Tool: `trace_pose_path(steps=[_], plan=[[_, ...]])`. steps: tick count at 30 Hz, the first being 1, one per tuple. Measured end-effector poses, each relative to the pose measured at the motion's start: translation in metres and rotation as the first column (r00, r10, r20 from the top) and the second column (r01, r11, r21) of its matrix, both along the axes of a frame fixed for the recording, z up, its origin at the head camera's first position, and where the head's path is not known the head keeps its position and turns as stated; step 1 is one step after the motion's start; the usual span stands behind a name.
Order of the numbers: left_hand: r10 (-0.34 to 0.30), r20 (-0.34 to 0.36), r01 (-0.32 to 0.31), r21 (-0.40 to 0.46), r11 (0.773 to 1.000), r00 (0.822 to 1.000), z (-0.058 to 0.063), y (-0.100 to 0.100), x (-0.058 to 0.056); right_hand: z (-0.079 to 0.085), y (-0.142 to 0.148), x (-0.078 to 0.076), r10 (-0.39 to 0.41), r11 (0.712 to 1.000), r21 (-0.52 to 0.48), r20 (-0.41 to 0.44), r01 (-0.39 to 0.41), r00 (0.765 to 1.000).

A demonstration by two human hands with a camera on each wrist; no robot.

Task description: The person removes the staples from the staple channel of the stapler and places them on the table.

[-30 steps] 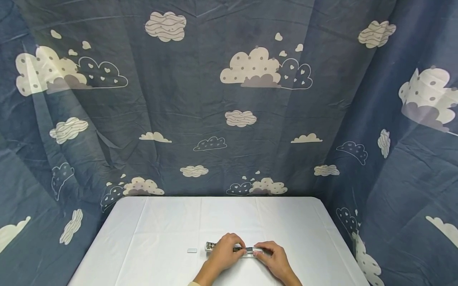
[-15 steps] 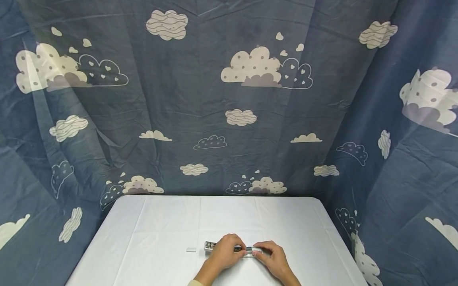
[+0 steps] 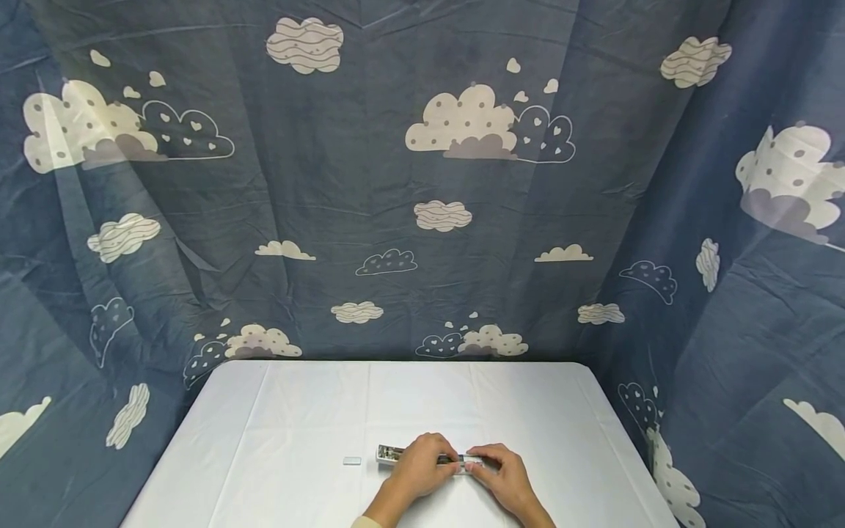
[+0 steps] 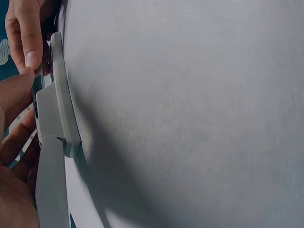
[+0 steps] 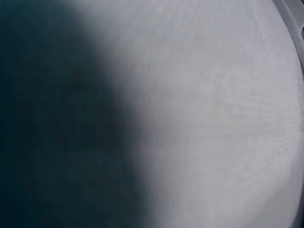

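Observation:
A white-grey stapler [image 3: 388, 455] lies lengthwise on the table, its top apparently swung open so a dark and metallic inner channel shows at the left end. My left hand [image 3: 425, 463] reaches over its middle, thumb and fingertips pinching along the channel. At the right end my right hand [image 3: 505, 473] grips it between thumb and fingers. Fingertips of both hands nearly meet. In the left wrist view the stapler's pale side [image 4: 59, 109] stands beside the fingers, which hide much of the channel. Only a pale edge of the stapler [image 5: 292, 21] enters the right wrist view.
A small grey strip, seemingly staples [image 3: 352, 461], lies on the table left of the stapler. White cloth covers the table [image 3: 297, 418]. Dark blue cloud-patterned curtains [image 3: 389, 169] hang behind it and at both sides. A dark blur covers the left of the right wrist view.
My left hand has slid slightly right along the stapler, its fingertips closer to those of my right hand. The right hand and the small grey strip stay nearly where they were.

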State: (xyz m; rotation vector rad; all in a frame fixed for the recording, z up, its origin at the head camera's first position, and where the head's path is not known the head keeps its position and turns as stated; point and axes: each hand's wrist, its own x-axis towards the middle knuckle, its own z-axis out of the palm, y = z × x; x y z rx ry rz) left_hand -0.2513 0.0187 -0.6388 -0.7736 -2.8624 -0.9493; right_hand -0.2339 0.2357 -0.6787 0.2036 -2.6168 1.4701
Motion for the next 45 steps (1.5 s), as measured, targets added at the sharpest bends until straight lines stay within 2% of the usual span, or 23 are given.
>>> trace_pose_path(steps=[8,16,21,27,31,37,41,45], plan=[[-0.017,-0.011,0.017,-0.010,1.000,1.000,0.004,0.006,0.006,0.001,-0.001,0.001,0.017,0.999,0.036,-0.088,-0.013,0.996],[-0.004,-0.067,0.001,-0.052,0.999,0.998,0.003,0.016,0.010,0.004,-0.001,0.000,-0.010,1.000,0.022,0.006,0.010,1.000],[-0.009,-0.017,0.009,-0.001,1.000,1.000,0.003,0.019,0.010,0.002,0.000,-0.001,-0.022,0.999,0.027,0.029,0.021,0.999],[0.026,0.028,-0.029,0.092,0.995,0.999,0.001,0.019,0.010,0.004,-0.001,-0.001,-0.020,1.000,0.019,-0.004,0.021,1.000],[0.045,0.034,-0.048,0.115,0.992,0.998,0.001,0.019,0.010,0.005,-0.001,-0.002,-0.022,1.000,0.015,0.010,0.022,1.000],[0.110,-0.010,-0.108,0.124,0.986,0.994,-0.001,0.021,0.010,0.003,-0.001,-0.003,-0.025,1.000,0.013,0.041,0.025,0.999],[0.152,-0.047,-0.145,0.117,0.982,0.987,0.001,0.024,0.010,0.001,-0.002,-0.003,-0.029,0.999,0.023,0.009,0.029,1.000],[0.167,-0.064,-0.158,0.134,0.978,0.984,0.002,0.026,0.009,0.000,-0.003,-0.001,-0.031,0.999,0.021,-0.013,0.031,0.999]])
